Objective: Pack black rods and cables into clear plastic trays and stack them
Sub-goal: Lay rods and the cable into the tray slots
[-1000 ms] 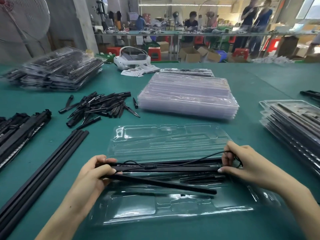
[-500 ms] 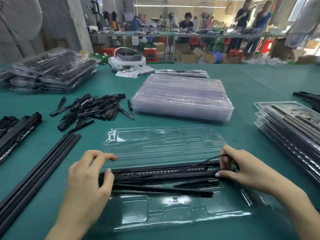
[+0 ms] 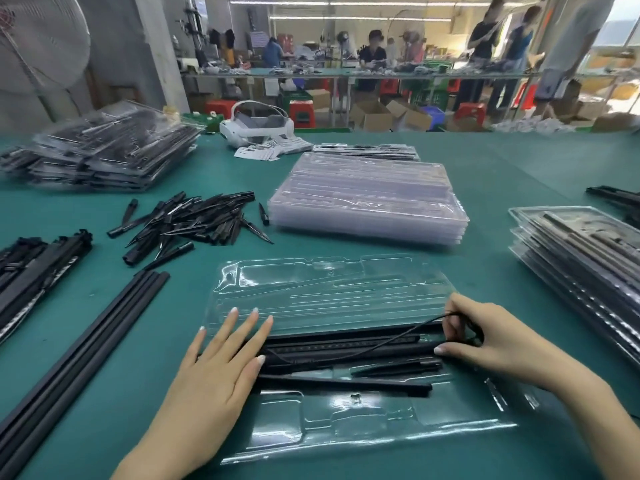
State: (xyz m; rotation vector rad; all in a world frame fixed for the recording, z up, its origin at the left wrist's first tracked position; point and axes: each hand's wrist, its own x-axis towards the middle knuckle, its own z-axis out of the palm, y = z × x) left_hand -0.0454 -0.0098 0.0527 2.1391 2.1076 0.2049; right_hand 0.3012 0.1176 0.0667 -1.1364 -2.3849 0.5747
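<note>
While my left hand (image 3: 214,372) lies flat with fingers straight and spread over the left end of the open clear tray (image 3: 346,420), my right hand (image 3: 485,344) curls at the tray's right end, pinching the thin black cable (image 3: 388,344) between thumb and fingers. That cable arcs from my right hand down across the black rods (image 3: 346,355) seated in the tray's middle channels. One slimmer rod (image 3: 346,382) lies slightly askew just nearer me, touching the tray floor. Tray lid half (image 3: 329,292) lies open, away from me, on the green surface (image 3: 104,341). Beyond it: a stack of empty clear trays (image 3: 367,199). Far right: a stack of filled trays (image 3: 581,258), edge cut off by the frame. Far left, back: another heap of filled trays (image 3: 104,150), blurred. Left of centre: a loose pile of short black spikes (image 3: 187,223). Near left: long black rods (image 3: 79,341) lying side by side on a diagonal, with bundled dark parts (image 3: 31,268) further left. A white headset (image 3: 256,128) rests at the far edge. Background: people at another bench, indistinct.
</note>
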